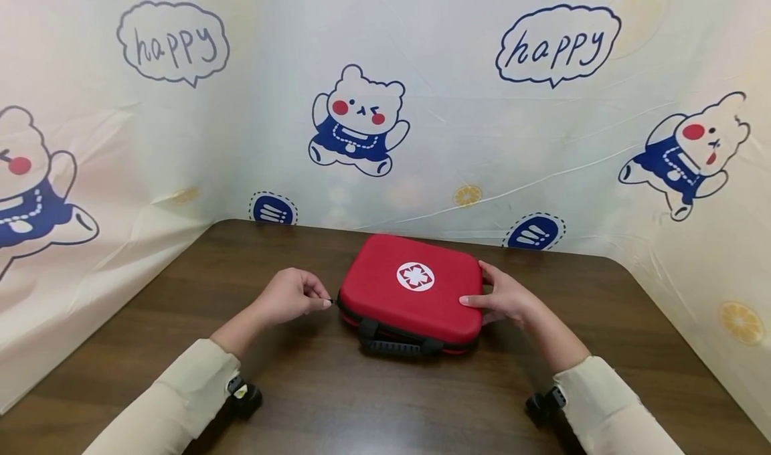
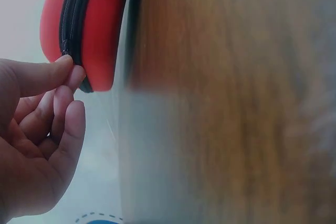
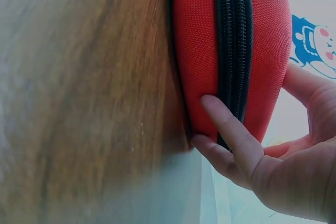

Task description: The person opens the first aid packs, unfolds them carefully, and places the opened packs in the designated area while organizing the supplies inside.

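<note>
A red first aid case [image 1: 379, 274] with a white cross emblem on its lid lies flat on the table. Its black carry handle [image 1: 394, 346] points toward me. At the case's left side, my left hand [image 1: 293, 298] pinches the small zipper pull [image 2: 65, 51] between thumb and forefinger. The other fingers of that hand are loosely curled. My right hand [image 1: 508, 299] grips the right end of the case, thumb on the lid and fingers on the side. In the right wrist view, the black zipper [image 3: 233, 40] between the two red halves runs past those fingers and looks closed there.
The dark wood table [image 1: 385, 408] has its back edge just behind the case. A pale curtain [image 1: 446, 140] printed with bears and "happy" bubbles surrounds the table at the back and sides. Black cameras [image 1: 243, 398] sit at both sleeve cuffs.
</note>
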### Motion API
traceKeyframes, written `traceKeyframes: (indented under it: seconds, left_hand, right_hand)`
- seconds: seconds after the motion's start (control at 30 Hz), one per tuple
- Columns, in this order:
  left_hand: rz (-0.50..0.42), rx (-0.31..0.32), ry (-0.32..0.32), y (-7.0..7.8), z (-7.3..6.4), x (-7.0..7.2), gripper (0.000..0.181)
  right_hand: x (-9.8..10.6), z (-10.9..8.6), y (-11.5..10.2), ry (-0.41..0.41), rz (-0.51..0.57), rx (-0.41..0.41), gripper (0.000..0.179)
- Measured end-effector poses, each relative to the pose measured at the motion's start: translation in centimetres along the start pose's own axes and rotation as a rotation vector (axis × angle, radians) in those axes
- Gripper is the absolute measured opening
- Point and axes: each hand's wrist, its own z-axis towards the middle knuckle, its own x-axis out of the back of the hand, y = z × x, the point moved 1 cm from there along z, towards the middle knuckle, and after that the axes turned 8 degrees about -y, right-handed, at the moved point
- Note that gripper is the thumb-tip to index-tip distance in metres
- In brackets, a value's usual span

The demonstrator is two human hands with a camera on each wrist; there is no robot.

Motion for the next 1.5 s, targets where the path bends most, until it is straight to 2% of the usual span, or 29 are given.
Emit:
traceKeyframes:
  seconds: [0.3, 0.63, 1.07, 1.3, 1.5]
  left_hand:
    - [0.053, -0.015, 0.037, -0.6, 1.8, 0.4, 0.006]
    - [0.096, 0.023, 0.048, -0.9, 4.4, 0.5, 0.006]
    - [0.058, 0.078, 0.071, -1.9, 7.1, 0.6, 0.009]
    - [0.071, 0.069, 0.106, -2.0, 7.9, 0.9, 0.01]
    - [0.066, 0.095, 0.13, -1.9, 8.6, 0.9, 0.012]
  right_hand:
    - [0.2, 0.4, 0.1, -0.002, -0.04, -0.006, 0.1]
    - [0.7, 0.8, 0.0, -0.035, -0.04, -0.008, 0.101]
    - [1.6, 1.3, 0.2, -0.133, -0.025, 0.01, 0.096]
    - [2.0, 1.8, 0.2, -0.159, -0.019, 0.001, 0.099]
    - [2.0, 2.3, 0.0, -0.175, -0.014, 0.003, 0.098]
